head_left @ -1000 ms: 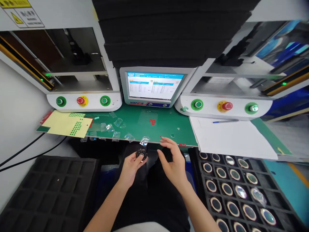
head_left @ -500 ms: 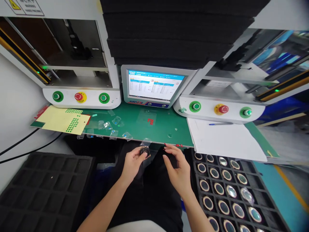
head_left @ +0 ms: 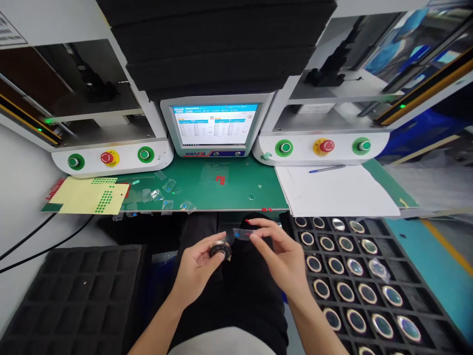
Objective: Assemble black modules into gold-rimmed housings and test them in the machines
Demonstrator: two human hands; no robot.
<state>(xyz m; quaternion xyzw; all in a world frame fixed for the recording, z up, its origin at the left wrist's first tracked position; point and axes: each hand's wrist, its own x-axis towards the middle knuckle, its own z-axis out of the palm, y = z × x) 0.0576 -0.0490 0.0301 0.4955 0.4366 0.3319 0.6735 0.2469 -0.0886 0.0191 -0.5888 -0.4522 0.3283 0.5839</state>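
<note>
My left hand [head_left: 195,268] holds a small round black ring-shaped part [head_left: 220,249] between fingertips, over my lap. My right hand [head_left: 286,256] pinches a thin clear film strip [head_left: 240,233] with a blue spot, stretched toward the round part. Both hands hover just below the front edge of the green bench mat [head_left: 240,190]. To the right, a black foam tray [head_left: 369,276] holds several round lens-like parts in pockets.
An empty black foam tray [head_left: 70,296] lies at lower left. Peeled clear films [head_left: 162,195] and a yellow sheet with green dots [head_left: 90,195] lie on the mat. White paper [head_left: 336,190] with a pen sits right. A monitor [head_left: 214,125] stands between two machines with green and red buttons.
The view shifted right and down. My right hand, open before, now pinches a clear film strip near the round part. My left hand still holds the part, lower in view.
</note>
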